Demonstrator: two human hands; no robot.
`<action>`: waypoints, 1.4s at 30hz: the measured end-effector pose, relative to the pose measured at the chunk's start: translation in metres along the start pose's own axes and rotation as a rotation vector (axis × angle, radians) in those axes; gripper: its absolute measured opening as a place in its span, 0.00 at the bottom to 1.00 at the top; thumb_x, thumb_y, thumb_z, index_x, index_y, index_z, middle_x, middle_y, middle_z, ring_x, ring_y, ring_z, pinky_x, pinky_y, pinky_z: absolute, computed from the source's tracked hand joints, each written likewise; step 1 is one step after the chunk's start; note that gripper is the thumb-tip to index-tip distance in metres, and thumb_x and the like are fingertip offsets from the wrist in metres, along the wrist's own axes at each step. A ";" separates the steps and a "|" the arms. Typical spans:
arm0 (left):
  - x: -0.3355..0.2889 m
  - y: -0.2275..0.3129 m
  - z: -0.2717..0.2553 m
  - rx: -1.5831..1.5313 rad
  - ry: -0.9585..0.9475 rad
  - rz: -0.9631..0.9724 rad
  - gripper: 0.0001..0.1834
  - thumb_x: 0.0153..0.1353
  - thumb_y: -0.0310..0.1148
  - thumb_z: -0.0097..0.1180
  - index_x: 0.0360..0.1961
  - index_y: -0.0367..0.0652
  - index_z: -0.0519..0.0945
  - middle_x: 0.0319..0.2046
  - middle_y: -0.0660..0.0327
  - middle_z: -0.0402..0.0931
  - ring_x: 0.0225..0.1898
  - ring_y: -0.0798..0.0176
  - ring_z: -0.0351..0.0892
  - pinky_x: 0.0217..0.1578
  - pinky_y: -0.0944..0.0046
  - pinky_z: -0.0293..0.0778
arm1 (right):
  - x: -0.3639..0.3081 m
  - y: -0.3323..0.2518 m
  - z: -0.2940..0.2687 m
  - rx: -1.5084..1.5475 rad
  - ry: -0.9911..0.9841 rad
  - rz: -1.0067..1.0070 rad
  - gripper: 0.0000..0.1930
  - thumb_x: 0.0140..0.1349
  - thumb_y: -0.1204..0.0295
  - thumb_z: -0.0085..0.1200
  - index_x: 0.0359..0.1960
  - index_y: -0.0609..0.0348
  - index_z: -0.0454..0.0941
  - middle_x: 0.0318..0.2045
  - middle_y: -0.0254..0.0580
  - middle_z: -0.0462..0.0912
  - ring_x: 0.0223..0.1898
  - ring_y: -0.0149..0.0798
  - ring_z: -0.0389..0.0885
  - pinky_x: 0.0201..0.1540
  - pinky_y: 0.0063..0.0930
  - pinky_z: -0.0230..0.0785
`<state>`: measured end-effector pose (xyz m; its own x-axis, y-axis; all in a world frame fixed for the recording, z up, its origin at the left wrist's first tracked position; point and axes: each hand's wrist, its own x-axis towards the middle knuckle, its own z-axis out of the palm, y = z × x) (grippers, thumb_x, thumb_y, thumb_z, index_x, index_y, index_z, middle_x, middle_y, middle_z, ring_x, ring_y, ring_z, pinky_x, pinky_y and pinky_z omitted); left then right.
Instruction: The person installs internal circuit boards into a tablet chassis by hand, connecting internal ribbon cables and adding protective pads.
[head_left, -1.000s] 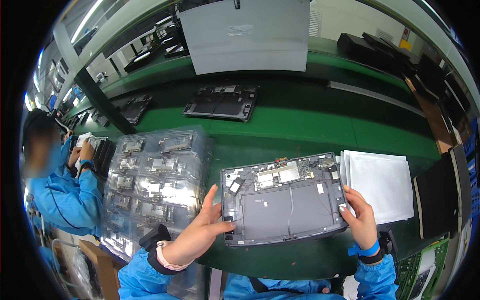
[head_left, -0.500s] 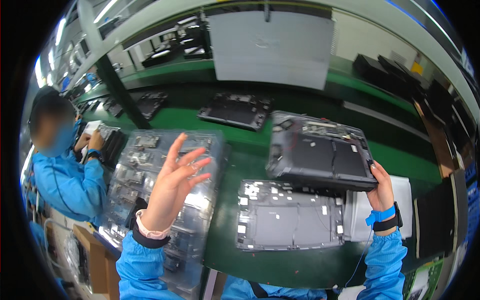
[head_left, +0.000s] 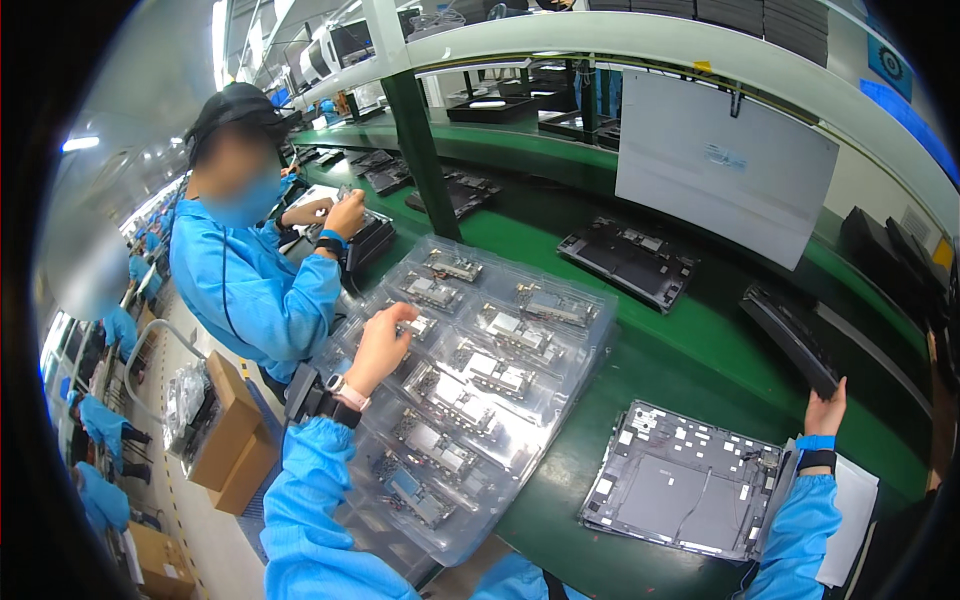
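My left hand (head_left: 381,347) is over a clear plastic tray (head_left: 545,425), its fingers half curled beside a small circuit board (head_left: 421,326). I see no part held in it, and whether the fingertips touch the board is unclear. Several more circuit boards (head_left: 497,372) lie in the tray's pockets. At the right, my right hand (head_left: 826,408) grips the near end of a dark laptop casing (head_left: 788,338), which is raised and steeply tilted. Below it, another open laptop casing (head_left: 660,490) lies flat on the green bench (head_left: 550,525), its inside facing up.
A third laptop casing (head_left: 630,262) lies farther back, before a hanging white board (head_left: 725,165). To the left a co-worker (head_left: 255,270) in blue handles a part. A green post (head_left: 422,160) rises behind the tray. Cardboard boxes (head_left: 235,435) stand at the lower left.
The view has swung left. My left hand has gone from spread fingers to half-curled ones, low over the boards. The casing in my right hand has tipped from nearly flat to steep.
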<state>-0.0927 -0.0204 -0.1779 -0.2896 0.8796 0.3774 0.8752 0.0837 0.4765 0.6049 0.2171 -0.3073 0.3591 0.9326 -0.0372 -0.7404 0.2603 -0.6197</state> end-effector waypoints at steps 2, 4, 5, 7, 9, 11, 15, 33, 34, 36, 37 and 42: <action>0.013 -0.012 0.005 0.058 0.029 0.062 0.17 0.48 0.20 0.51 0.42 0.39 0.74 0.37 0.53 0.79 0.43 0.49 0.76 0.44 0.56 0.71 | 0.018 -0.008 -0.002 -0.038 -0.083 0.008 0.18 0.63 0.62 0.50 0.47 0.64 0.72 0.49 0.45 0.76 0.53 0.38 0.71 0.59 0.34 0.60; 0.036 -0.012 0.015 0.122 0.062 0.173 0.16 0.49 0.19 0.49 0.42 0.39 0.74 0.38 0.52 0.77 0.44 0.46 0.73 0.46 0.54 0.69 | 0.031 -0.002 -0.005 -0.070 -0.023 -0.024 0.18 0.59 0.64 0.52 0.47 0.63 0.74 0.47 0.43 0.77 0.50 0.39 0.73 0.58 0.34 0.62; 0.046 -0.009 0.021 0.145 0.061 0.134 0.15 0.50 0.19 0.48 0.41 0.39 0.74 0.39 0.51 0.76 0.45 0.47 0.72 0.45 0.53 0.68 | 0.033 0.001 -0.004 -0.103 0.072 0.018 0.18 0.58 0.63 0.53 0.46 0.62 0.74 0.47 0.43 0.78 0.49 0.39 0.74 0.57 0.33 0.62; 0.070 -0.005 0.036 0.189 0.079 0.170 0.16 0.50 0.19 0.48 0.42 0.39 0.74 0.39 0.50 0.75 0.45 0.46 0.71 0.47 0.53 0.68 | 0.038 0.004 -0.010 -0.163 0.201 0.018 0.19 0.54 0.63 0.56 0.44 0.62 0.76 0.46 0.43 0.78 0.46 0.40 0.77 0.56 0.30 0.64; 0.088 -0.007 0.051 0.237 0.103 0.180 0.17 0.51 0.18 0.49 0.44 0.40 0.73 0.40 0.49 0.74 0.46 0.44 0.70 0.48 0.52 0.67 | 0.039 0.004 -0.019 -0.172 0.189 0.018 0.18 0.53 0.63 0.57 0.43 0.61 0.76 0.44 0.43 0.79 0.46 0.41 0.77 0.56 0.31 0.64; 0.100 -0.020 0.061 0.281 0.065 0.204 0.19 0.51 0.19 0.49 0.46 0.42 0.73 0.40 0.49 0.74 0.47 0.44 0.70 0.48 0.52 0.67 | 0.035 0.010 -0.018 -0.179 0.198 0.024 0.25 0.48 0.67 0.56 0.50 0.62 0.72 0.49 0.43 0.75 0.47 0.40 0.76 0.55 0.28 0.64; 0.121 -0.014 0.069 0.299 -0.124 0.149 0.23 0.49 0.20 0.50 0.50 0.47 0.72 0.45 0.49 0.74 0.50 0.44 0.71 0.48 0.52 0.69 | 0.013 0.017 -0.001 -0.643 0.161 -0.167 0.49 0.36 0.76 0.50 0.68 0.63 0.45 0.62 0.47 0.57 0.61 0.41 0.56 0.62 0.25 0.46; 0.169 -0.035 0.059 0.440 -0.404 0.251 0.37 0.38 0.17 0.63 0.53 0.48 0.63 0.42 0.51 0.74 0.47 0.42 0.72 0.46 0.51 0.70 | -0.165 -0.041 0.093 -1.429 -0.523 -0.337 0.15 0.49 0.78 0.57 0.41 0.57 0.79 0.48 0.46 0.77 0.49 0.45 0.75 0.46 0.28 0.70; 0.167 -0.017 0.054 0.487 -0.379 0.277 0.38 0.37 0.18 0.64 0.53 0.48 0.63 0.40 0.51 0.74 0.45 0.43 0.73 0.44 0.52 0.70 | -0.181 -0.050 0.091 -1.462 -0.623 -0.398 0.11 0.49 0.78 0.57 0.37 0.57 0.80 0.42 0.43 0.80 0.43 0.42 0.79 0.41 0.27 0.72; 0.163 0.005 0.045 0.541 -0.348 0.363 0.31 0.38 0.20 0.64 0.47 0.47 0.68 0.31 0.54 0.71 0.37 0.47 0.73 0.38 0.53 0.69 | -0.212 -0.064 0.090 -1.531 -0.645 -0.140 0.08 0.50 0.76 0.58 0.33 0.58 0.81 0.30 0.41 0.82 0.33 0.40 0.80 0.37 0.28 0.72; 0.167 -0.001 0.042 0.576 -0.350 0.391 0.29 0.41 0.19 0.62 0.47 0.47 0.69 0.33 0.53 0.72 0.38 0.47 0.74 0.39 0.53 0.70 | -0.228 -0.066 0.092 -1.529 -0.684 -0.152 0.06 0.50 0.75 0.59 0.31 0.58 0.81 0.28 0.41 0.81 0.31 0.40 0.79 0.36 0.29 0.71; 0.151 0.033 0.038 0.297 -0.011 0.562 0.30 0.48 0.16 0.54 0.54 0.52 0.69 0.36 0.51 0.73 0.38 0.47 0.75 0.41 0.56 0.71 | -0.273 -0.057 0.099 -1.776 -0.751 -0.301 0.07 0.47 0.70 0.63 0.27 0.56 0.79 0.22 0.37 0.79 0.28 0.41 0.78 0.34 0.32 0.67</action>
<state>-0.0928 0.1326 -0.1357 0.2476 0.8318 0.4967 0.9631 -0.2671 -0.0329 0.4930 -0.0280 -0.1843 -0.2879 0.9379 0.1936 0.7824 0.3469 -0.5172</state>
